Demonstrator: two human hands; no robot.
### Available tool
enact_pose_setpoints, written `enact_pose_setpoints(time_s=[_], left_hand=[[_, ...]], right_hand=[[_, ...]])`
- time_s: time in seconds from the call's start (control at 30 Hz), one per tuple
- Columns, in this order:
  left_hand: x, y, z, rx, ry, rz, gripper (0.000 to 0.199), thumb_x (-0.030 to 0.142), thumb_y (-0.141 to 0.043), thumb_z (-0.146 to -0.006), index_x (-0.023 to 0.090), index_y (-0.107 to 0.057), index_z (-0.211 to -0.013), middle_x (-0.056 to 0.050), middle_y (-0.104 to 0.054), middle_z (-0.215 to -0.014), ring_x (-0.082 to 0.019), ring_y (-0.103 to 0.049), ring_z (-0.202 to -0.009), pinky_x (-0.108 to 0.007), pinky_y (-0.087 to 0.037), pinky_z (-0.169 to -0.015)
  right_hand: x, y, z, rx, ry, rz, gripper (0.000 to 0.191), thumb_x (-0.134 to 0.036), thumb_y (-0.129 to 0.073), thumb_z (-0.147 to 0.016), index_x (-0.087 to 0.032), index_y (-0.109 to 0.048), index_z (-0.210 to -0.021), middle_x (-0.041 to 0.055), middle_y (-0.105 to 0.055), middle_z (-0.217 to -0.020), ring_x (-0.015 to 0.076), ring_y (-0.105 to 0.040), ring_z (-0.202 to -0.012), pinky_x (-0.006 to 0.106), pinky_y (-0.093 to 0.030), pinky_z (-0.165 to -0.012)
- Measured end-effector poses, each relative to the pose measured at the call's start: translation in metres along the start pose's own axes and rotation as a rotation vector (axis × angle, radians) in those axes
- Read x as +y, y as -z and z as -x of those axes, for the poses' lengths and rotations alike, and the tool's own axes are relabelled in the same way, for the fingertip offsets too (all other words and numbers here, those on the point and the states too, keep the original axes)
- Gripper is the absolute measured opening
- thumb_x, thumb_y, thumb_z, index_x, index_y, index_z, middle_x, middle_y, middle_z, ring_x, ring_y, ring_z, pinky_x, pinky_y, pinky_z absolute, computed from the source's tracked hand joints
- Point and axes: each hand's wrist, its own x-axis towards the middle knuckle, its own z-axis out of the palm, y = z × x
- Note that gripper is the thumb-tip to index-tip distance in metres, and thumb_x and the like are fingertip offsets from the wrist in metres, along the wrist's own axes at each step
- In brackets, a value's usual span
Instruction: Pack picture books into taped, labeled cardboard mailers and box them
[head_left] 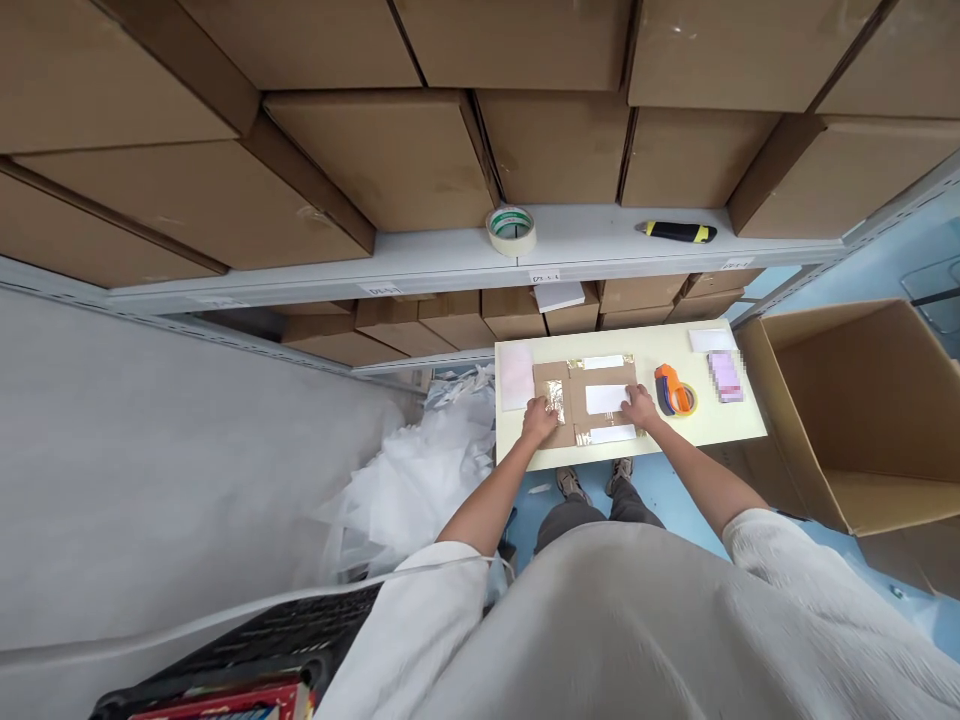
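A flat piece of brown cardboard [578,405] lies on the cream-coloured table, with shiny strips of clear tape [555,400] on its left flap and along its edges. White paper-like panels show on it, the middle one [604,399] being the largest. My left hand [538,421] is closed at the left flap, its fingers over the edge beside the tape. At the opposite side, my right hand [640,408] grips the cardboard's right edge, fingertips touching the middle white panel. Just right of that hand rests an orange and blue tape dispenser [674,390] with a yellowish roll.
Cartons [375,160] fill the shelves ahead. A tape roll [511,231] and a black-yellow utility knife [677,232] lie on the shelf. White wrapping sheets [420,470] are heaped left of the table [720,420]; a large open carton [862,400] stands right. A black crate [255,640] is lower left.
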Motion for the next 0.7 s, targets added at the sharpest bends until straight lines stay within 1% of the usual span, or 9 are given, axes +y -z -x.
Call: enact_pose_setpoints(time_s=[0.1, 0.13, 0.2, 0.3, 0.43, 0.5, 0.57, 0.63, 0.7], left_hand=[[-0.002, -0.002, 0.0, 0.016, 0.003, 0.043, 0.053, 0.025, -0.061, -0.092, 0.014, -0.063, -0.144, -0.019, -0.065, -0.152, -0.029, -0.065, -0.137, -0.038, -0.048, -0.117], [-0.003, -0.002, 0.001, 0.023, 0.012, 0.049, 0.054, 0.025, -0.061, -0.092, 0.014, -0.063, -0.145, -0.02, -0.064, -0.153, -0.03, -0.063, -0.139, -0.039, -0.047, -0.118], [-0.003, -0.001, 0.003, 0.027, 0.021, 0.057, 0.053, 0.025, -0.061, -0.094, 0.014, -0.063, -0.146, -0.02, -0.065, -0.153, -0.031, -0.062, -0.143, -0.04, -0.047, -0.12], [-0.004, 0.001, 0.007, 0.023, 0.005, 0.058, 0.05, 0.022, -0.058, -0.096, 0.017, -0.062, -0.146, -0.016, -0.069, -0.149, -0.031, -0.063, -0.141, -0.041, -0.046, -0.12], [-0.006, 0.003, 0.009, 0.06, -0.005, 0.045, 0.047, 0.019, -0.06, -0.095, 0.022, -0.063, -0.142, -0.013, -0.072, -0.144, -0.031, -0.065, -0.137, -0.043, -0.048, -0.117], [-0.008, 0.004, 0.008, 0.093, -0.014, 0.057, 0.046, 0.017, -0.064, -0.092, 0.024, -0.063, -0.137, -0.012, -0.074, -0.139, -0.03, -0.067, -0.133, -0.043, -0.05, -0.114], [-0.01, 0.006, 0.006, 0.124, -0.029, 0.082, 0.043, 0.014, -0.067, -0.089, 0.025, -0.063, -0.131, -0.01, -0.075, -0.131, -0.029, -0.069, -0.127, -0.043, -0.051, -0.111], [-0.012, 0.009, 0.003, 0.161, -0.043, 0.114, 0.039, 0.012, -0.069, -0.088, 0.025, -0.062, -0.124, -0.009, -0.075, -0.124, -0.029, -0.07, -0.122, -0.042, -0.052, -0.108], [-0.012, 0.015, 0.0, 0.196, -0.053, 0.171, 0.039, 0.011, -0.071, -0.087, 0.025, -0.06, -0.122, -0.009, -0.074, -0.121, -0.028, -0.07, -0.119, -0.042, -0.053, -0.105]], right_hand=[[0.002, -0.005, -0.004, 0.019, 0.009, -0.014, 0.054, -0.032, -0.055, -0.094, -0.024, -0.062, -0.147, 0.0162, -0.064, -0.134, 0.0329, -0.066, -0.112, 0.047, -0.055, -0.099], [0.002, -0.005, -0.005, 0.025, -0.006, -0.02, 0.054, -0.033, -0.055, -0.094, -0.024, -0.063, -0.146, 0.0164, -0.064, -0.133, 0.0333, -0.066, -0.112, 0.048, -0.055, -0.1], [0.004, -0.005, -0.006, 0.012, -0.083, -0.03, 0.052, -0.035, -0.055, -0.094, -0.024, -0.064, -0.144, 0.0172, -0.066, -0.132, 0.0349, -0.067, -0.114, 0.051, -0.055, -0.099], [0.005, -0.002, -0.006, -0.014, -0.19, -0.062, 0.048, -0.037, -0.059, -0.092, -0.024, -0.067, -0.138, 0.0178, -0.068, -0.131, 0.0376, -0.067, -0.119, 0.055, -0.055, -0.1], [0.004, 0.0, -0.006, 0.034, -0.242, -0.163, 0.042, -0.037, -0.065, -0.088, -0.023, -0.069, -0.127, 0.0187, -0.067, -0.129, 0.0396, -0.066, -0.121, 0.06, -0.052, -0.104], [0.004, 0.001, -0.005, 0.053, -0.275, -0.238, 0.04, -0.036, -0.067, -0.086, -0.023, -0.067, -0.123, 0.0175, -0.066, -0.127, 0.037, -0.067, -0.117, 0.058, -0.053, -0.105], [0.004, 0.003, -0.005, 0.08, -0.28, -0.327, 0.04, -0.033, -0.069, -0.083, -0.023, -0.065, -0.121, 0.0153, -0.063, -0.128, 0.0315, -0.068, -0.11, 0.051, -0.054, -0.105], [0.004, 0.007, -0.006, 0.127, -0.266, -0.412, 0.044, -0.031, -0.071, -0.08, -0.022, -0.061, -0.122, 0.0138, -0.061, -0.129, 0.0269, -0.067, -0.106, 0.045, -0.055, -0.104], [0.005, 0.014, -0.007, 0.194, -0.247, -0.486, 0.051, -0.031, -0.072, -0.078, -0.021, -0.058, -0.126, 0.0126, -0.06, -0.127, 0.0257, -0.066, -0.104, 0.042, -0.056, -0.103]])
